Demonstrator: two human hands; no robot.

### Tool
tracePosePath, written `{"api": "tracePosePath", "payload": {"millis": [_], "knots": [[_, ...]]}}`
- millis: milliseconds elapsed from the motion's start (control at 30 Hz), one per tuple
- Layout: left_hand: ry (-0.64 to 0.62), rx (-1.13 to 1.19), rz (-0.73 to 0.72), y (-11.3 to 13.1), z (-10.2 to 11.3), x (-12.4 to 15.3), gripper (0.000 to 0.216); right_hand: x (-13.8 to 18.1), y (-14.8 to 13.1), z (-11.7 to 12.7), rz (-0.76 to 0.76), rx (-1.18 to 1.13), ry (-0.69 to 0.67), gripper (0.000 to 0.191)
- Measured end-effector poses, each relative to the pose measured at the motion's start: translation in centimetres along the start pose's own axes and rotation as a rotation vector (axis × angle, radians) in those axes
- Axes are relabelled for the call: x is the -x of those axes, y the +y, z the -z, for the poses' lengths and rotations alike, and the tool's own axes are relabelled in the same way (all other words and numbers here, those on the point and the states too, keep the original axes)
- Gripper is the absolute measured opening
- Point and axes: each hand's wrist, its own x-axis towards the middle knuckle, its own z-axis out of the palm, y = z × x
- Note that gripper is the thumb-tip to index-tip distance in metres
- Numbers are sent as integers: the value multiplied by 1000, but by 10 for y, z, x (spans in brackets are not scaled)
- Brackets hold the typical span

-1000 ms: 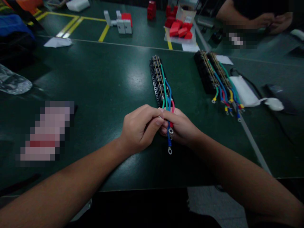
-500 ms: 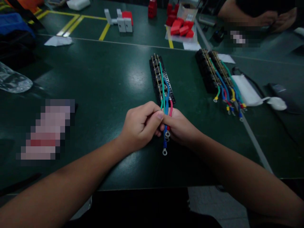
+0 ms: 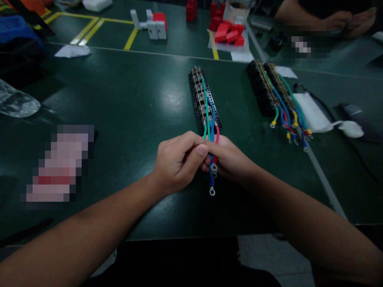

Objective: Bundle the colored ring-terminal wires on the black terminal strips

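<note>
A black socket strip [image 3: 198, 95] with brass bars along its length lies on the dark green table, its near end just beyond my hands. Green, blue and red wires [image 3: 212, 126] run from it toward me. My left hand [image 3: 181, 159] is closed, thumb and bent forefinger pinched at the wires. From the other side my right hand [image 3: 231, 157] is closed around the same bundle, its fingers meeting the left ones. Below the hands hang ring terminals [image 3: 212, 191], one on a blue sleeve lower than the others. The ends of the green wires are hidden by my fingers.
Two similar wired strips [image 3: 266, 89] lie to the right, beside a white packet [image 3: 312, 113] and a black cable. Red parts [image 3: 229, 34] and grey-white blocks [image 3: 157, 30] stand at the back. A blurred-out flat object [image 3: 60, 163] lies left. Another person's hands [image 3: 344, 22] are at the far right.
The bundle's lower end with its ring terminals has shifted slightly to the right. Both hands keep their grip, nearly in place; the view has moved a little.
</note>
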Motion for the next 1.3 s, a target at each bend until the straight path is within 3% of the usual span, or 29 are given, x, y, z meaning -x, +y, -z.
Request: {"api": "tracePosePath", "payload": {"millis": [100,367,667,833,1033,1300], "knots": [[7,11,24,3,0,-3,19,0,1,0,1,3,11,39],[-60,96,282,5,-1,-9,27,-2,8,3,29,101,66,39],[-36,157,254,5,1,-1,22,2,1,-3,20,-46,54,38],[-23,101,282,5,-1,-6,26,0,5,0,28,13,58,40],[-85,187,393,7,0,-12,26,0,8,1,39,107,84,42],[-69,108,242,8,4,-7,25,2,2,-1,16,17,42,36]]}}
